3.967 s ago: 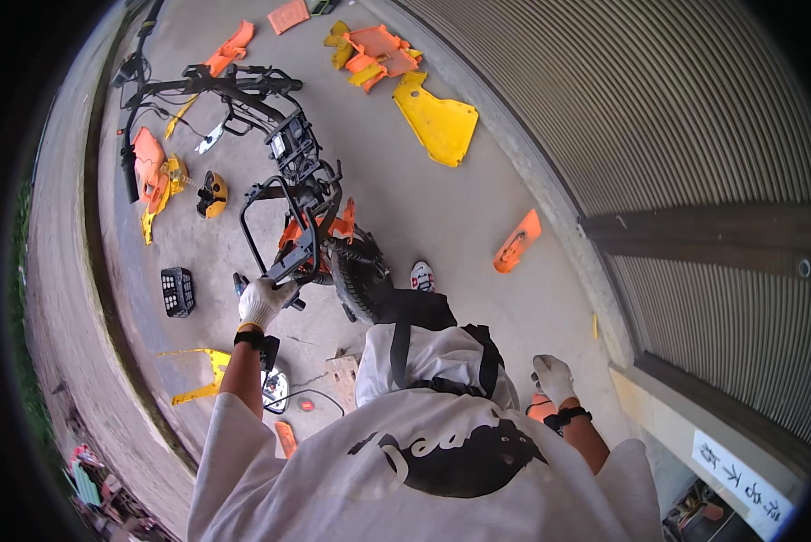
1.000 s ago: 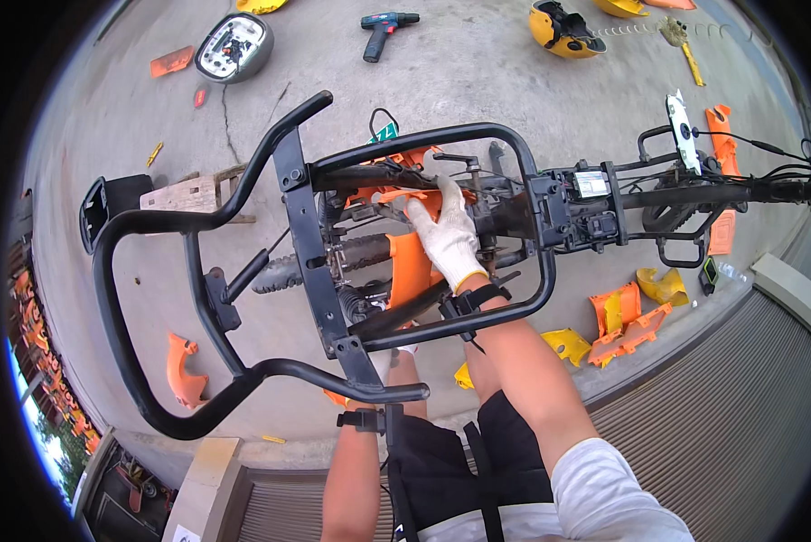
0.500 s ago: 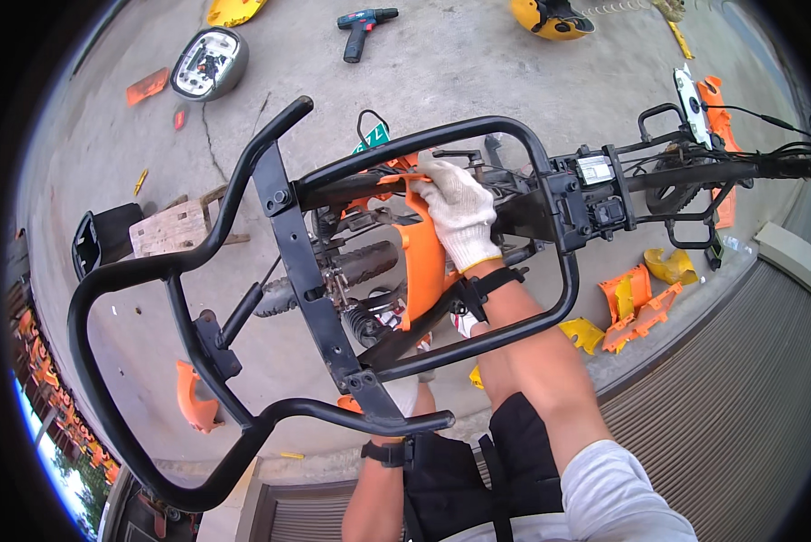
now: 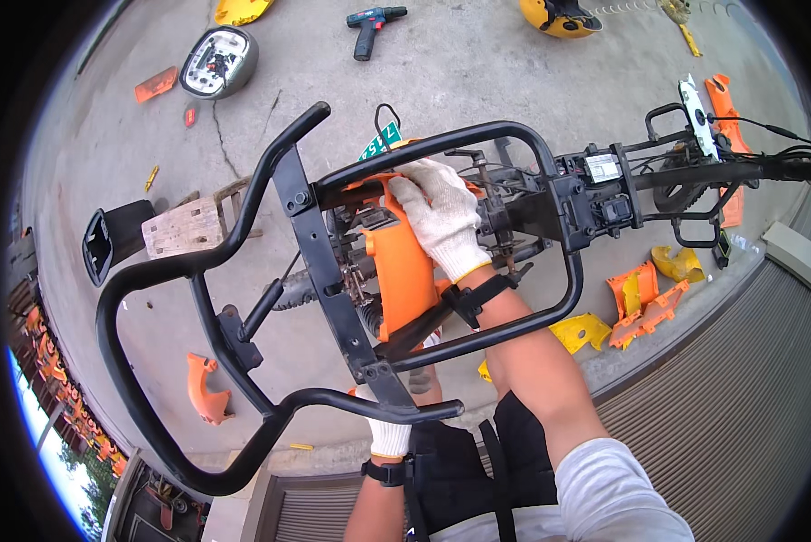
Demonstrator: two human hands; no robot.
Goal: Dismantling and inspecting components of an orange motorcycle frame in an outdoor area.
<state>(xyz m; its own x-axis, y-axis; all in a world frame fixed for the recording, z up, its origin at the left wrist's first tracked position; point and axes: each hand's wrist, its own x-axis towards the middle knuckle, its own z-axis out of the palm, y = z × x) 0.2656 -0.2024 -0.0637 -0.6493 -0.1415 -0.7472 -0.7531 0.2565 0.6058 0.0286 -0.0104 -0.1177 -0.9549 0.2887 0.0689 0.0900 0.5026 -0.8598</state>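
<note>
My right hand (image 4: 440, 215), in a white knit glove, grips the upper edge of an orange plastic panel (image 4: 402, 275). The panel sits inside the rear part of a black tubular vehicle frame (image 4: 319, 257), tilted among the parts beneath. Below the near rail is my left hand (image 4: 391, 434), also gloved; its fingers are partly covered by the black tube, so their closure is unclear. A wheel and a spring show partly under the frame. Behind the far rail stands a green plate (image 4: 380, 142).
A cordless drill (image 4: 369, 30), a yellow helmet-like shell (image 4: 561, 16) and a grey housing (image 4: 220, 63) lie on the concrete. Orange and yellow panels (image 4: 638, 303) are piled at right. A wooden block (image 4: 184, 228) and an orange curved piece (image 4: 206, 390) lie at left.
The orange panel has turned to show more of its broad face and shifted left with my right hand. My left hand has moved left, out from under the frame. The view has shifted slightly.
</note>
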